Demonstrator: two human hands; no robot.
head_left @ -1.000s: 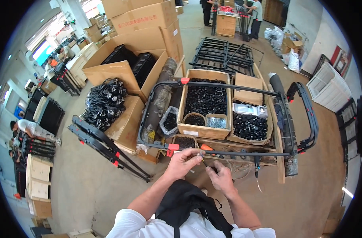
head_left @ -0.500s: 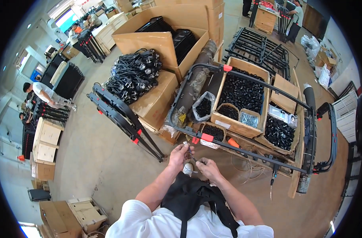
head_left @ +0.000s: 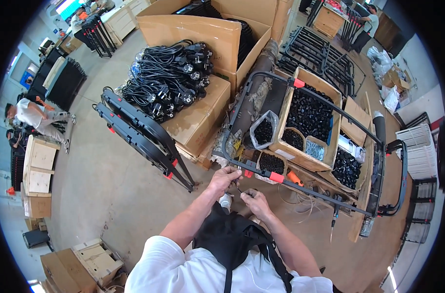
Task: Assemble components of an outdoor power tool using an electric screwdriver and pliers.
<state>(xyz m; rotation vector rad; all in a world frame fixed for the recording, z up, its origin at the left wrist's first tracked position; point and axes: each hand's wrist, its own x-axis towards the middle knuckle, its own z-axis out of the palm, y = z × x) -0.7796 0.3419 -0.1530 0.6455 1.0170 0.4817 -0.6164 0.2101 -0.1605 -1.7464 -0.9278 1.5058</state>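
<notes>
My left hand (head_left: 226, 179) is closed in a pinch, its fingertips close to the near bar of a black tubular frame (head_left: 308, 188) with red sleeves. To its right and slightly nearer, my right hand (head_left: 255, 201) pinches one end of a thin dark piece (head_left: 238, 187). That piece slants up toward the left hand; it is too small to name, and what the left fingers grip is mostly hidden. The frame lies across a wooden box (head_left: 300, 155) of small black parts. Nearest the hands stands a small tub (head_left: 272, 163) of dark bits.
Bundled black power cables (head_left: 168, 80) lie on a cardboard box (head_left: 203, 115) at the left. Folded black frames (head_left: 139, 132) stand on the floor before it. An orange-handled tool (head_left: 294, 177) lies under the frame's bar. A person in white (head_left: 39, 117) is at far left.
My view has shifted, so the cables and folded frames look nearer. My left hand has moved up to the frame's near bar, while my right hand keeps its pinch.
</notes>
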